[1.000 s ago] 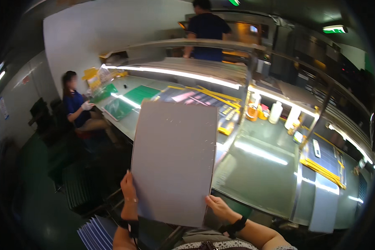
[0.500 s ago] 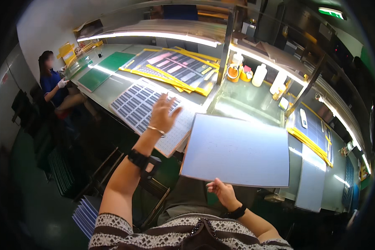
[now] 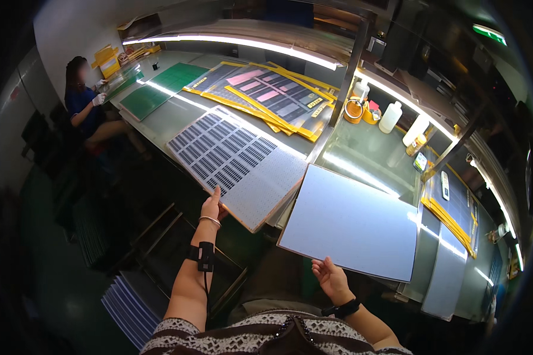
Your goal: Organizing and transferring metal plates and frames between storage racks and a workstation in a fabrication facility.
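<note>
My left hand is at the near edge of a patterned panel, its thumb on top and its other fingers mostly hidden at the edge. This panel lies flat on the bench, with rows of dark rectangles on its left part and fine dots over the right. Beside it is a plain pale blue-grey panel, overhanging the bench front. My right hand holds the plain panel's near edge with fingers curled; part of that grip is hidden.
Yellow-edged dark film sheets lie behind the patterned panel, and green boards farther left. White bottles and a tape roll stand at the back. A metal post rises mid-bench. Another person sits far left. Stacked panels stand low left.
My left hand has come down from above the patterned panel to its near edge and closed there. My right hand stays at the plain panel's edge. The whole view has shifted slightly.
</note>
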`<control>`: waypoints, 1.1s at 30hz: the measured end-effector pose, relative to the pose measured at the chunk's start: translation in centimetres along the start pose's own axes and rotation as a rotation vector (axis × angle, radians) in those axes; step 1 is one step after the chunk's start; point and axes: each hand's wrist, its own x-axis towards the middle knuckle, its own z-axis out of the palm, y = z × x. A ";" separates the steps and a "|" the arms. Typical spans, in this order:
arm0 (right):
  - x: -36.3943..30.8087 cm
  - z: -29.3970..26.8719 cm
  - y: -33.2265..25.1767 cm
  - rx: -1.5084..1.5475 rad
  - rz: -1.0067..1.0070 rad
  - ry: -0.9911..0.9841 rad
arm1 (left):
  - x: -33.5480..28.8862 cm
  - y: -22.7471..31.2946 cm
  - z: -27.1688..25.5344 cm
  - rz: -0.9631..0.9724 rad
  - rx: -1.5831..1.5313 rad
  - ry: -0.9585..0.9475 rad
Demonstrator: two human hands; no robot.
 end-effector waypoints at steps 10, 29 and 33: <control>0.9 -1.4 -3.5 0.069 -0.005 0.141 | 2.9 -4.2 0.0 0.494 -0.062 0.467; 10.0 17.7 -1.8 -1.932 -1.112 -1.008 | 0.7 -2.4 0.5 0.060 -0.836 -0.169; 9.9 19.2 -1.5 -2.021 -1.042 -1.069 | 1.0 -2.9 0.0 0.050 -0.939 -0.319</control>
